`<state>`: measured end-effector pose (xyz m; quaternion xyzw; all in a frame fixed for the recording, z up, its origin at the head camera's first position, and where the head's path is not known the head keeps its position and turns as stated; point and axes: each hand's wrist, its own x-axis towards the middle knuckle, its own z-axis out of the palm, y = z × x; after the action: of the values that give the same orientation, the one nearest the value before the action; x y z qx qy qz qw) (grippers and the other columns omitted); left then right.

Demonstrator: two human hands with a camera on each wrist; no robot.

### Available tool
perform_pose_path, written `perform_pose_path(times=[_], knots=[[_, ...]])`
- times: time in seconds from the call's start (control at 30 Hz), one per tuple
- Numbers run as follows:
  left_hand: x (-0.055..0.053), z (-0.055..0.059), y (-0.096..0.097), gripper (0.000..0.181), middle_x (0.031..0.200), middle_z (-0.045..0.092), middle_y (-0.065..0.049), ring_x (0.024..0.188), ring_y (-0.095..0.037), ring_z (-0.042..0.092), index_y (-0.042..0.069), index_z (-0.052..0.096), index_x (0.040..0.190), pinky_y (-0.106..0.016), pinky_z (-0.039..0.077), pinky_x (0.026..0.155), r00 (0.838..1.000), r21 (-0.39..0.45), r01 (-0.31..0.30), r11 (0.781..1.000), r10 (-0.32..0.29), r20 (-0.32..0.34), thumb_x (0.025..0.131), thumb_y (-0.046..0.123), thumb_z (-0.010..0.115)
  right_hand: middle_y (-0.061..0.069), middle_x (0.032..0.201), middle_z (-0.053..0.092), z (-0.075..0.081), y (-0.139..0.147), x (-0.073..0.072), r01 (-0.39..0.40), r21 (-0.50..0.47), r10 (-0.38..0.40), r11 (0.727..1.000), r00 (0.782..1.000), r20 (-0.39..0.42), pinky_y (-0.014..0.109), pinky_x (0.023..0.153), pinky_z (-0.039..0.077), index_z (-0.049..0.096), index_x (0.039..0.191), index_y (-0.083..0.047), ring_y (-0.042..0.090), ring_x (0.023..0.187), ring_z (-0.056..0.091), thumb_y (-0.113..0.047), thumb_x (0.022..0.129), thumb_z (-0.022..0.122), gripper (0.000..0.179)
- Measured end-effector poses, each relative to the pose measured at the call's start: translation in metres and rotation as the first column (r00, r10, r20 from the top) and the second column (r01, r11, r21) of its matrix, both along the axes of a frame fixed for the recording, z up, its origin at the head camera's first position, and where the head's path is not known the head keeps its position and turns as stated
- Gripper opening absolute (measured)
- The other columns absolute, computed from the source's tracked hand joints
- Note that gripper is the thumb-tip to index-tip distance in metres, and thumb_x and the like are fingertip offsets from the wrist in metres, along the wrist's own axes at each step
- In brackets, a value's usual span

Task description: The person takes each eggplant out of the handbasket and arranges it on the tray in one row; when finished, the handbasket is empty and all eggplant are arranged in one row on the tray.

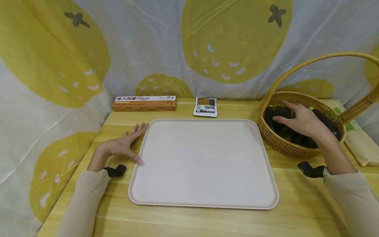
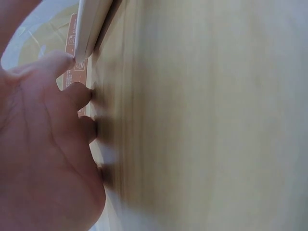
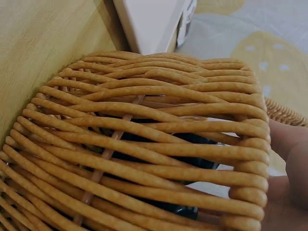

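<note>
A white tray (image 1: 204,164) lies flat on the wooden table. My left hand (image 1: 122,144) is at its left edge, with the thumb over the rim and the other fingers spread along the side. In the left wrist view, fingertips of the left hand (image 2: 53,120) meet the tabletop beside the tray edge (image 2: 89,29). My right hand (image 1: 305,121) is over the wicker basket (image 1: 290,148), thumb and index finger apart. Below it in the basket lie several dark, glossy eggplants (image 1: 327,121). The basket's weave (image 3: 144,144) hides most of the right hand's fingers in the right wrist view.
A pasta box (image 1: 145,103) lies behind the tray at the left, and a small white packet (image 1: 205,107) behind its middle. The basket's tall handle (image 1: 319,57) arches over the right side. A beige bag (image 1: 359,144) lies right of the basket. A lemon-patterned cloth hangs behind.
</note>
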<state>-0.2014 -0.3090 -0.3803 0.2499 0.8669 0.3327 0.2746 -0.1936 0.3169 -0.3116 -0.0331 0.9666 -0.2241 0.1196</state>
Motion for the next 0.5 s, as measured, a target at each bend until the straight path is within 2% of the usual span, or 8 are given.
perform_pose_path(times=[0.1,0.13,0.3,0.37,0.43,0.47,0.5], knots=[[0.0003,-0.0001,-0.0003,0.139,0.172,-0.023,-0.017,0.155,-0.045,-0.029,0.013,-0.006,0.167,-0.073,-0.023,0.117,1.0,0.002,0.0,1.0,0.0,-0.001,0.073,0.027,0.095,0.042,0.159,0.025,-0.0009,-0.0006,-0.0021,-0.001,0.001,0.001,1.0,1.0,-0.001,0.076,0.099,0.039,0.009,0.166,-0.002,0.064,0.128,0.041,-0.059,0.102,0.054,0.097],[0.0003,0.0,-0.0004,0.139,0.172,-0.023,-0.017,0.154,-0.045,-0.029,0.013,-0.006,0.167,-0.073,-0.023,0.117,1.0,0.002,0.0,1.0,0.0,-0.001,0.073,0.027,0.095,0.041,0.163,0.016,-0.0012,-0.0005,-0.0028,-0.003,0.003,0.003,1.0,1.0,0.001,0.078,0.102,0.036,0.009,0.166,-0.002,0.064,0.136,0.034,-0.059,0.102,0.054,0.097],[0.0,-0.0002,-0.0006,0.139,0.172,-0.023,-0.016,0.154,-0.045,-0.03,0.013,-0.006,0.167,-0.073,-0.023,0.117,1.0,0.008,0.002,1.0,-0.002,0.003,0.073,0.027,0.095,0.043,0.163,0.014,-0.0037,0.0003,-0.0053,-0.006,0.017,0.006,1.0,1.0,-0.002,0.08,0.106,0.03,0.012,0.165,0.0,0.065,0.143,0.021,-0.056,0.103,0.055,0.094],[-0.0003,-0.0005,-0.0007,0.139,0.172,-0.023,-0.016,0.154,-0.045,-0.03,0.013,-0.006,0.167,-0.073,-0.023,0.117,1.0,0.01,0.003,1.0,-0.003,0.004,0.073,0.027,0.095,0.044,0.162,0.014,-0.0043,0.0004,-0.0056,-0.005,0.02,0.005,1.0,1.0,-0.003,0.08,0.105,0.032,0.012,0.165,-0.001,0.065,0.142,0.021,-0.056,0.103,0.055,0.094],[-0.0005,-0.0005,-0.0008,0.139,0.172,-0.023,-0.016,0.154,-0.044,-0.03,0.013,-0.006,0.167,-0.073,-0.023,0.117,1.0,0.011,0.003,1.0,-0.003,0.004,0.073,0.027,0.095,0.046,0.16,0.016,-0.0051,0.0002,-0.0057,-0.008,0.023,0.008,1.0,1.0,-0.009,0.078,0.101,0.035,0.013,0.165,0.0,0.065,0.138,0.028,-0.055,0.103,0.055,0.093],[-0.0005,-0.0004,-0.0008,0.139,0.172,-0.023,-0.016,0.154,-0.044,-0.03,0.013,-0.006,0.167,-0.073,-0.023,0.117,1.0,0.011,0.003,1.0,-0.003,0.005,0.073,0.027,0.095,0.045,0.157,0.026,-0.0058,-0.0004,-0.006,-0.008,0.028,0.009,1.0,1.0,-0.017,0.075,0.097,0.04,0.015,0.164,0.001,0.063,0.13,0.04,-0.055,0.103,0.056,0.092],[-0.0005,-0.0004,-0.0008,0.139,0.172,-0.023,-0.016,0.154,-0.044,-0.03,0.013,-0.006,0.167,-0.073,-0.023,0.117,1.0,0.011,0.003,1.0,-0.003,0.007,0.073,0.027,0.095,0.045,0.147,0.041,-0.0066,-0.001,-0.0063,-0.008,0.033,0.009,0.999,1.0,-0.024,0.071,0.092,0.044,0.017,0.164,0.001,0.06,0.117,0.052,-0.053,0.103,0.056,0.091]])
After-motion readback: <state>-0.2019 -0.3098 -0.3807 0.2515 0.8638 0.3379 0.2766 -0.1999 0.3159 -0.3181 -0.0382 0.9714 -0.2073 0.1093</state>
